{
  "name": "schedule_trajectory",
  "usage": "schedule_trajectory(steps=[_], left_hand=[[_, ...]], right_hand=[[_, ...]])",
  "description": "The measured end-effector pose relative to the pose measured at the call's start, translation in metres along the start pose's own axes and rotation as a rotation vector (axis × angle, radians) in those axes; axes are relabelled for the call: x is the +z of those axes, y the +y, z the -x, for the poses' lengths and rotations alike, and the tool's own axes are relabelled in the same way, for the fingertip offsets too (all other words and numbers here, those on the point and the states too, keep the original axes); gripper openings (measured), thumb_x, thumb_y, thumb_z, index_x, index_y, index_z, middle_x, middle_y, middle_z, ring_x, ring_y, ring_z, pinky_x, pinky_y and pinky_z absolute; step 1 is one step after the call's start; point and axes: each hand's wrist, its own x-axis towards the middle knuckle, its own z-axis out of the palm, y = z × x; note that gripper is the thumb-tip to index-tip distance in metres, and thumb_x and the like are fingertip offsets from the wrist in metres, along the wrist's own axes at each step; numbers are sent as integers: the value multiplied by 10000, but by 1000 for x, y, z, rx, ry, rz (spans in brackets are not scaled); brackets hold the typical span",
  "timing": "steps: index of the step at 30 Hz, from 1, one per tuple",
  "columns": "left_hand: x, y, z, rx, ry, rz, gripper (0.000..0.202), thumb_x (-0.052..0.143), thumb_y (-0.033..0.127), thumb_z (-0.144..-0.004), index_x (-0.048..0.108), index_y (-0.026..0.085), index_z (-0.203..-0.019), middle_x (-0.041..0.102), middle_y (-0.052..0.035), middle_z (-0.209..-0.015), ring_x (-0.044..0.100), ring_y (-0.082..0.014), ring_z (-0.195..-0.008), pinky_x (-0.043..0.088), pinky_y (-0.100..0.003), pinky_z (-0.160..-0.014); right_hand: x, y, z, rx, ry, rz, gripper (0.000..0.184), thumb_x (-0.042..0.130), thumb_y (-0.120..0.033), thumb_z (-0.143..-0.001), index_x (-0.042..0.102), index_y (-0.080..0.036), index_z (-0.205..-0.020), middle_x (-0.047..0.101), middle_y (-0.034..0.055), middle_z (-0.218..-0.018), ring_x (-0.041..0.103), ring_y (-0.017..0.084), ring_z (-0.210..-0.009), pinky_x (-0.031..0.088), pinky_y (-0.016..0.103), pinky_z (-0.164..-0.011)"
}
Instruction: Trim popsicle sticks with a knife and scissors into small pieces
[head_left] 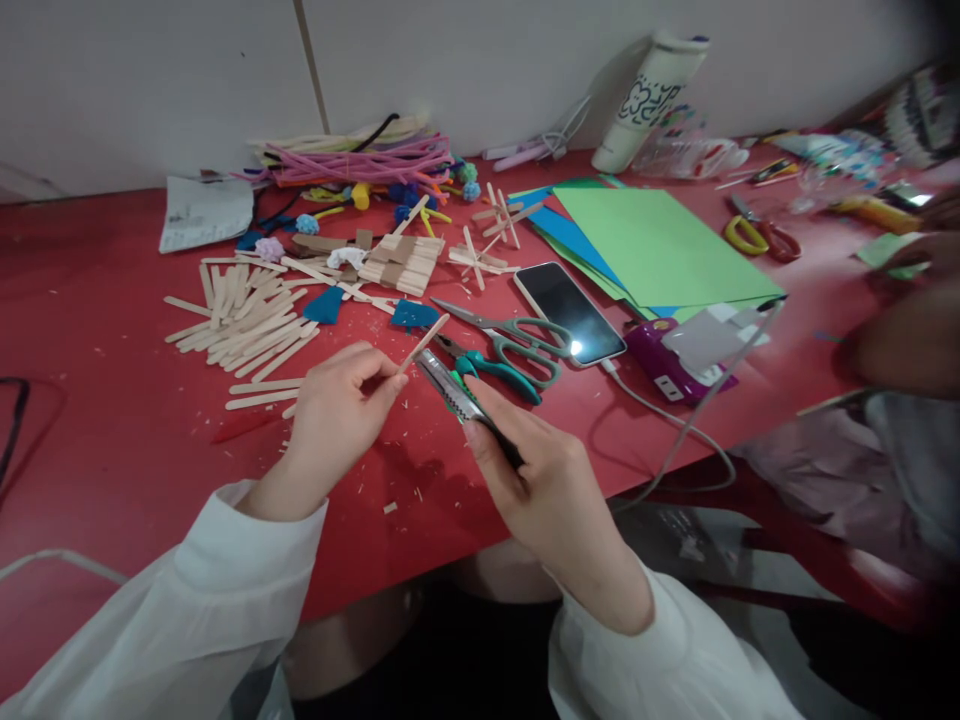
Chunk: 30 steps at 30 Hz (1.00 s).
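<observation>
Between the thumb and fingers of my left hand (pixel 341 425) is a wooden craft stick (pixel 424 341), tilted up to the right. My right hand (pixel 551 480) grips a utility knife (pixel 465 400), its metal front end close to the stick; whether they touch I cannot tell. Just beyond lie teal-handled pliers (pixel 499 372) and grey-green scissors (pixel 517 335). Loose craft sticks (pixel 247 320) are heaped left of my left hand, and small wood chips are scattered on the red table (pixel 360 570) below.
A phone (pixel 570 312) on a cable lies beside a purple power socket block (pixel 671 365). Green and blue paper sheets (pixel 660 240), pipe cleaners (pixel 352 165) and a white tumbler (pixel 649 105) stand further back. Another person's arm (pixel 900 310) is at the right edge.
</observation>
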Motion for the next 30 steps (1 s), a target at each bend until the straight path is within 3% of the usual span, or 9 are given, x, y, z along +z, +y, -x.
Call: schedule_trajectory(steps=[4, 7, 12, 18, 22, 25, 28, 30], left_hand=[[1, 0, 0, -10, 4, -32, 153, 548, 276, -780, 566, 199, -649, 591, 12, -688, 548, -138, -679, 394, -250, -640], [1, 1, -1, -47, 0, -16, 151, 547, 286, -776, 571, 200, -655, 606, 6, -696, 556, -141, -683, 404, -251, -650], [3, 0, -3, -102, -60, 23, 161, 545, 292, -757, 591, 192, -640, 658, -7, -716, 584, -149, -667, 414, -259, -641], [4, -5, -5, -146, -191, -85, 185, 534, 316, -766, 628, 197, -660, 701, -51, -785, 624, -208, -740, 421, -300, -644], [1, -4, -4, -156, -230, -13, 81, 553, 244, -727, 611, 193, -751, 688, -37, -770, 621, -185, -707, 438, -289, -644], [-3, 0, -2, -123, -115, 108, 96, 550, 211, -709, 569, 190, -801, 647, -9, -750, 582, -135, -633, 449, -252, -609], [-7, 1, -1, -3, 51, 152, 84, 506, 243, -785, 573, 196, -803, 634, -5, -785, 573, -119, -684, 455, -239, -661], [-9, 1, -1, 64, 93, 111, 151, 471, 269, -834, 587, 200, -769, 632, -5, -766, 574, -123, -724, 448, -243, -706]], right_hand=[[3, 3, -1, 85, -59, -138, 375, 434, -245, -881, 566, -131, -1214, 708, 73, -940, 664, 171, -791, 536, 279, -667], [8, 0, 3, 31, 9, -9, 385, 419, -236, -886, 556, -139, -1233, 697, 89, -976, 663, 176, -813, 524, 263, -656], [14, -5, 7, -106, 122, 318, 360, 439, -239, -891, 593, -157, -1206, 697, 58, -860, 617, 115, -566, 404, 212, -448], [17, 0, 6, -122, 62, 414, 356, 462, -228, -884, 591, -216, -1215, 679, 3, -789, 585, 91, -534, 312, 228, -415], [18, 3, 8, -107, 79, 418, 352, 455, -238, -887, 592, -234, -1212, 678, -5, -788, 577, 77, -532, 295, 230, -419], [17, 3, 9, -107, 77, 411, 349, 444, -236, -889, 598, -238, -1202, 676, -3, -779, 574, 75, -540, 302, 225, -431], [16, 2, 10, -112, 61, 412, 350, 436, -237, -893, 592, -236, -1207, 672, -5, -771, 570, 77, -538, 311, 225, -438], [16, 1, 12, -121, 48, 418, 358, 436, -238, -894, 578, -231, -1222, 668, -6, -775, 565, 80, -530, 310, 231, -433]])
